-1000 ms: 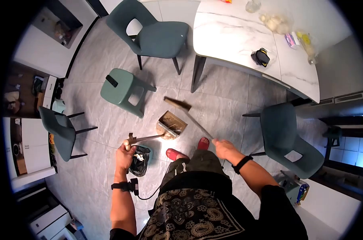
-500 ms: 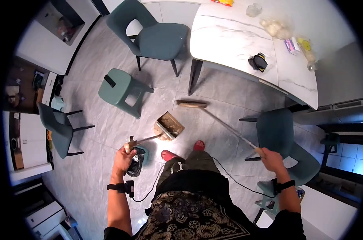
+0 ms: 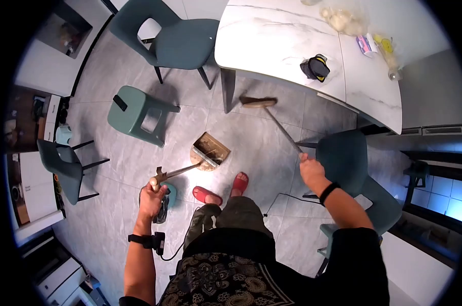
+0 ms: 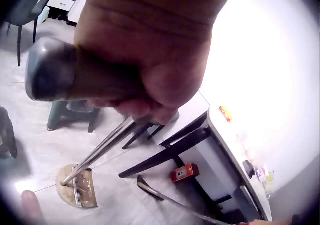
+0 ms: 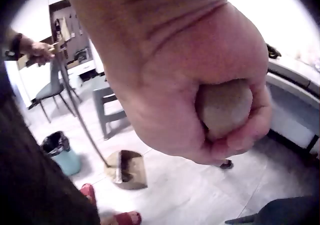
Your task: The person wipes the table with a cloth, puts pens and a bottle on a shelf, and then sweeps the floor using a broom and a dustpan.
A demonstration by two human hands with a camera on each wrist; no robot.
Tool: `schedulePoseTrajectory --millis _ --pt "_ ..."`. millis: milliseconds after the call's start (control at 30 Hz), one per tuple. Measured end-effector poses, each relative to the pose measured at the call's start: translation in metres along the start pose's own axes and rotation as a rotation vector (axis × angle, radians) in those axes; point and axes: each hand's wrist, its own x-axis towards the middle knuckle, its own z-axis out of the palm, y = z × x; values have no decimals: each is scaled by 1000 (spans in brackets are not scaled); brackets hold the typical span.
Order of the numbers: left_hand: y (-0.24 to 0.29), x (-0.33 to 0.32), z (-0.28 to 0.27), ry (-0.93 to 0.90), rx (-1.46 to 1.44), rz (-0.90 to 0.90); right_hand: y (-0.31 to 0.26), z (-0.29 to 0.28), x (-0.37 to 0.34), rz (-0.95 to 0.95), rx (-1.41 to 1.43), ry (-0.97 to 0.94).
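Observation:
My left hand [image 3: 150, 201] grips the top of a long-handled dustpan [image 3: 216, 149], whose brown pan lies on the floor ahead of my feet. A toothed strip crosses the dusty pan in the left wrist view. Fingers of my right hand [image 3: 313, 172] wrap around the broom handle; its rounded end [image 5: 225, 107] pokes out of the fist in the right wrist view. The broom [image 3: 283, 130] slants forward and left from there, and its head [image 3: 259, 103] is at the floor beside the table leg.
A marble-topped table [image 3: 271, 41] stands front right, a dark chair [image 3: 182, 46] to its left. A green stool [image 3: 131, 115] is left of the dustpan. Below my left hand sits a black-lined bin [image 3: 170, 196]. Another chair [image 3: 343, 158] is close to my right arm.
The broom head has swung from near the dustpan outward to the table leg. My right hand went out to the right, then forward and partly back; my left hand keeps its grip.

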Motion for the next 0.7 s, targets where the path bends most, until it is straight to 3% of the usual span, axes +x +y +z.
schedulePoseTrajectory --millis 200,500,700 --pt "13 3 0 25 -4 -26 32 -17 -78 -231 -15 -106" --pt "14 -1 1 59 5 3 83 -39 -139 29 266 -71" --pt "23 -4 4 51 20 -31 34 18 -95 85 183 23"
